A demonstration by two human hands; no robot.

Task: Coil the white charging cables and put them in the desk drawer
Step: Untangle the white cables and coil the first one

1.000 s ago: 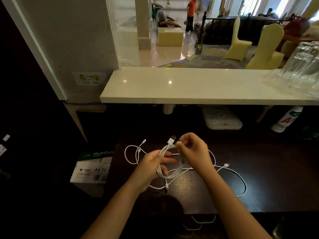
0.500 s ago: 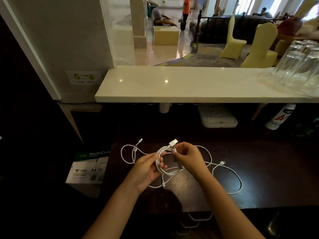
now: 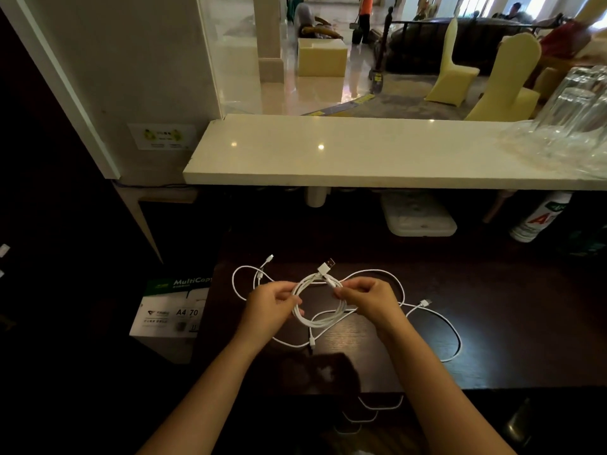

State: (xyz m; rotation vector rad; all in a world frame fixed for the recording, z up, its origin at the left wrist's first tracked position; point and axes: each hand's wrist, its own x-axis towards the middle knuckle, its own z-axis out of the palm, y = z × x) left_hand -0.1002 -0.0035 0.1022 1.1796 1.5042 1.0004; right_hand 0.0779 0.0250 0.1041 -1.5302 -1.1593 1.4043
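Both hands hold one coiled white cable (image 3: 317, 300) just above the dark wooden table (image 3: 492, 323). The left hand (image 3: 272, 302) pinches the left side of the loops between thumb and curled fingers; the right hand (image 3: 368, 297) pinches the right side near the top, where the flat USB plug (image 3: 326, 267) sticks up and away from the person. The coil is a thin, smooth, round cord wound in several loose loops, with a small connector (image 3: 312, 342) dangling below. It looks very light and limp, slightly springy, likely to unwind if either grip lets go, so it is best held across all loops at once. Further white cables (image 3: 437, 320) lie uncoiled on the glossy table around the hands, in wide curves, their small plugs at the far left and right. Curved metal drawer handles (image 3: 381, 403) show below the table's near edge. Beyond is a pale stone counter (image 3: 328, 152), with a box of A4 paper (image 3: 170, 310) on the left.
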